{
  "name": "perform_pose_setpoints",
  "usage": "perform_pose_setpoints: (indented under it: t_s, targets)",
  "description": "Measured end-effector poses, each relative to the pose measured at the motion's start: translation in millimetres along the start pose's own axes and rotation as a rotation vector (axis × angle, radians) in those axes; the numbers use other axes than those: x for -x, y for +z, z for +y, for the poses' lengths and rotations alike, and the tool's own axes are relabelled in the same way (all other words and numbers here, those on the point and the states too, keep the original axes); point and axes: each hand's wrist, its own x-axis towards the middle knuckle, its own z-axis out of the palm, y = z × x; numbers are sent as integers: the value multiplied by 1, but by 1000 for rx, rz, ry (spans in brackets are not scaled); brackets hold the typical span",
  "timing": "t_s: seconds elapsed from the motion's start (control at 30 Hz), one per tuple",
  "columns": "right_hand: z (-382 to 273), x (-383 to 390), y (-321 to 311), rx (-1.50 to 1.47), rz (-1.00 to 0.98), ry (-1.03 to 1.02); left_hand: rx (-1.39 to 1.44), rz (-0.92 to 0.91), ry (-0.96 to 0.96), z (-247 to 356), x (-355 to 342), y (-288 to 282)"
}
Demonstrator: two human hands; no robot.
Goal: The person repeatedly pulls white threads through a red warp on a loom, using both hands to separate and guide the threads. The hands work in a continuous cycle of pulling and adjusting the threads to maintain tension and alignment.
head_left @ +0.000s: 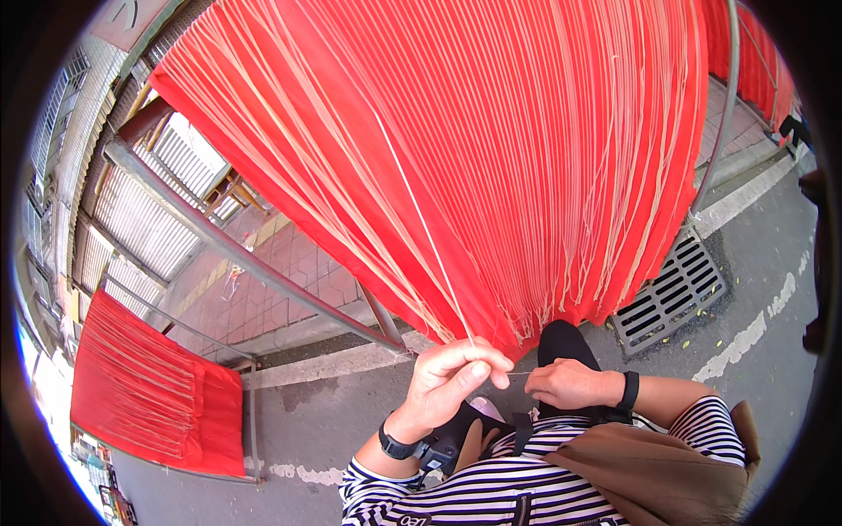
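A large red cloth [412,237] hangs in front of me on a metal frame, with many thin pale strands [526,167] running down it. My left hand [452,377] is closed, thumb against fingers, on one pale strand [419,206] that rises taut from it, apart from the others. A thin length of it stretches across to my right hand [568,384], which is closed on its end. Both hands are just below the cloth's lower edge, where the strands' ends bunch together. What the strands are made of, I cannot tell.
A grey metal pole [254,259] slants at the left of the cloth. Another red cloth with pale strands [149,386] stands at the lower left. A drain grate [671,294] lies in the grey road on the right. My knee [566,340] touches near the cloth's bottom.
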Motion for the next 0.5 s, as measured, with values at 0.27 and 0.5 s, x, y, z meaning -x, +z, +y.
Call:
perform_pose_setpoints:
  t_s: [0.27,0.5]
  targets:
    - [-17,-3,-11,18,108,-286,-46,-44,249,61,9,10]
    - [-19,0,-2,23,55,-312,20,-115,336,97,18,10]
